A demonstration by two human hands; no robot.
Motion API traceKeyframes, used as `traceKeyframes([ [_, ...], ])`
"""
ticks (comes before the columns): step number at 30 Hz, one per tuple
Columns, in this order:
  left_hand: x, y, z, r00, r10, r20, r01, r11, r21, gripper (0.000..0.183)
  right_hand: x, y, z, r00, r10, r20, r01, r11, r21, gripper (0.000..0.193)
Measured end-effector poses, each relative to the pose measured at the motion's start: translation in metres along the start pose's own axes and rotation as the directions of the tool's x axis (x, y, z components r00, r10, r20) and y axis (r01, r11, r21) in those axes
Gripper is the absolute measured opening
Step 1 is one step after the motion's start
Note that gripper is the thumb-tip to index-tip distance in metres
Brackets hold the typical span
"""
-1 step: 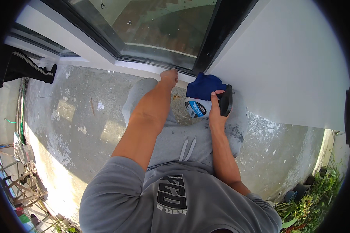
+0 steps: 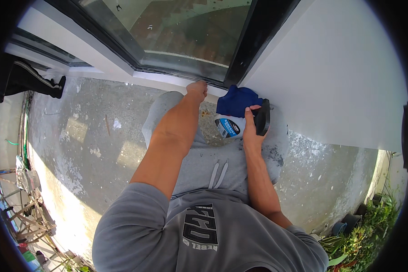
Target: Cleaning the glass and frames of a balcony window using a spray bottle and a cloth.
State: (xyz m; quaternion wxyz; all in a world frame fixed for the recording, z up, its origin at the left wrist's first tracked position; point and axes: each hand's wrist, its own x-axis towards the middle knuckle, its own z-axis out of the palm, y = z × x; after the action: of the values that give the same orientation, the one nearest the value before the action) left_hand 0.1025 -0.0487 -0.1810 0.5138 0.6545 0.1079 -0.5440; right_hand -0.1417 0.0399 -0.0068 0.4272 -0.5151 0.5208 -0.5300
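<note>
My left hand (image 2: pixel 196 89) is closed, its fingers curled against the pale sill (image 2: pixel 167 78) below the window's dark frame (image 2: pixel 186 76). Whatever lies inside those fingers, if anything, is hidden. My right hand (image 2: pixel 253 129) is wrapped round a black, rounded oblong object (image 2: pixel 262 119), thumb toward its upper part; its exact kind does not show. Against that hand sits a white bottle (image 2: pixel 231 127) with a blue and black label. A dark blue cloth (image 2: pixel 238 102) lies draped just above the bottle and partly covers it.
A glass window (image 2: pixel 186 31) stands ahead, with a white wall panel (image 2: pixel 340 81) to the right. My bent knees flank the bottle. At far left is another person's dark trouser leg (image 2: pixel 31 81) on the concrete floor (image 2: pixel 90 136). Plants (image 2: pixel 358 235) grow at lower right.
</note>
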Motion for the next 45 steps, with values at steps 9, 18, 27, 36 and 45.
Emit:
traceKeyframes([
  [9,0.001,0.001,0.007,0.999,-0.015,-0.028,0.015,1.000,0.000,0.012,0.001,0.002,-0.003,0.994,0.065,0.082,-0.066,0.998,0.000,0.014],
  [18,0.007,0.003,0.008,1.000,-0.023,-0.009,0.023,1.000,-0.013,0.013,0.000,0.001,0.000,0.994,0.068,0.084,-0.068,0.998,-0.006,0.014],
  [27,0.000,0.001,0.003,0.994,0.008,-0.105,0.001,0.996,0.086,0.016,0.000,-0.004,0.001,0.996,0.049,0.074,-0.048,0.999,-0.017,0.011],
  [36,-0.047,-0.016,0.001,0.882,0.443,0.162,-0.263,0.177,0.948,0.036,-0.001,0.007,0.007,0.976,-0.013,0.218,0.022,0.999,-0.038,0.011],
  [45,-0.126,0.052,-0.043,0.780,-0.179,0.600,-0.542,0.284,0.790,0.066,-0.007,0.032,0.019,0.892,0.144,0.429,-0.118,0.989,-0.087,0.021],
])
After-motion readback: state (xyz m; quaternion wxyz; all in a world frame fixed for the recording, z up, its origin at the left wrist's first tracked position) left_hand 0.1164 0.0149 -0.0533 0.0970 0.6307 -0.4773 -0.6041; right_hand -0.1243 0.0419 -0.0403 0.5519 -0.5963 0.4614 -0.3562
